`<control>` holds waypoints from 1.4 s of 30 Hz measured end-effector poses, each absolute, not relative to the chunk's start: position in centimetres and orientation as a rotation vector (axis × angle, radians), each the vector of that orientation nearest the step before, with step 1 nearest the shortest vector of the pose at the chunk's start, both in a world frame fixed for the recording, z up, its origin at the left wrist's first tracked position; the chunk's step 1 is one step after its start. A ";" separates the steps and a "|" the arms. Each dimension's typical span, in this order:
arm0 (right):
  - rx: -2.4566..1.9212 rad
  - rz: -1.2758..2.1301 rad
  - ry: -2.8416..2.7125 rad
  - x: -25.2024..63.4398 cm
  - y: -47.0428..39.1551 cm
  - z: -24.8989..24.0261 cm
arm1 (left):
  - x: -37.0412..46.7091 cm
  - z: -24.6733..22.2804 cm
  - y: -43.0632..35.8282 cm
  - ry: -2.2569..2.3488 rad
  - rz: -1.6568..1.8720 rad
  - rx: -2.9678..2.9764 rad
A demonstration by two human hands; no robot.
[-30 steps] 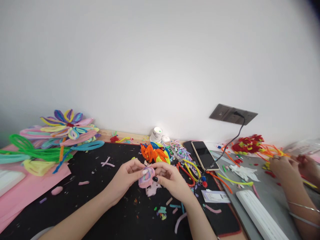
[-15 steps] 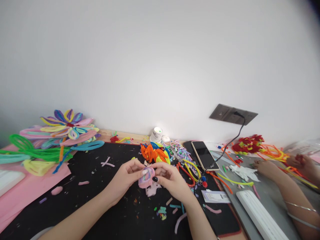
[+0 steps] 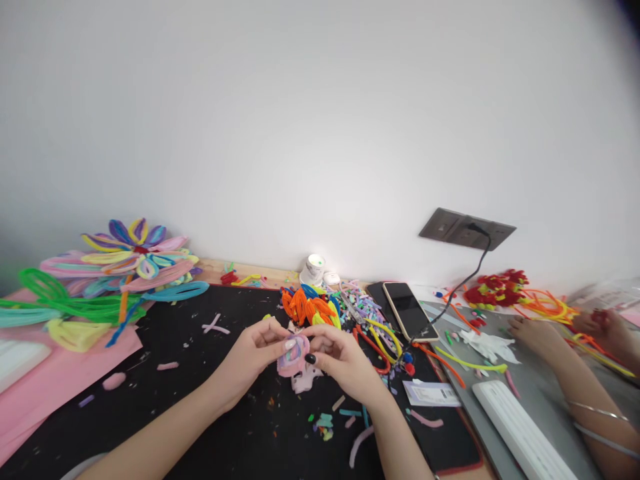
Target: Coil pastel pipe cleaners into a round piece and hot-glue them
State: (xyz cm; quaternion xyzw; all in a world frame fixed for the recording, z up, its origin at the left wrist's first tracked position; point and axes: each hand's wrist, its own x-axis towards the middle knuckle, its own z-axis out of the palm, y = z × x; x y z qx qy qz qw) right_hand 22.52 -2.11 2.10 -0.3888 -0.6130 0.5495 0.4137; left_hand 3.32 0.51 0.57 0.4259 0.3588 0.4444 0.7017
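Observation:
Between my two hands is a small pink and lilac coil of pipe cleaner (image 3: 291, 360). My left hand (image 3: 255, 352) pinches it from the left with thumb and fingers. From the other side, my right hand (image 3: 340, 360) grips its edge, the dark-nailed thumb at the coil's right side. A pale pink, irregular piece (image 3: 305, 380) lies just below and behind it, partly hidden. Orange and yellow pipe-cleaner loops (image 3: 310, 308) sit right beyond my fingers. Everything is over a black mat (image 3: 220, 440) scattered with short pipe-cleaner bits.
A big multicoloured pipe-cleaner flower (image 3: 140, 250) lies at the left on pink paper (image 3: 60, 400). Behind my hands stands a white cup (image 3: 315, 268). A phone (image 3: 410, 310) and black cable (image 3: 460, 283) are to the right, near a co-worker's arms (image 3: 560, 360) and a white power strip (image 3: 520, 430).
My hands and the coil stay almost in place. The co-worker's near hand at the right has shifted very slightly.

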 end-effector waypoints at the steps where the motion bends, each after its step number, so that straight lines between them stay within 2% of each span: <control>1: -0.981 1.381 -1.542 22.5 -2.1 2.1 | 3.3 0.6 0.5 0.799 0.988 0.950; 42: -1.034 1.367 -1.558 22.6 -2.1 2.2 | 3.3 0.5 0.5 0.835 1.001 1.005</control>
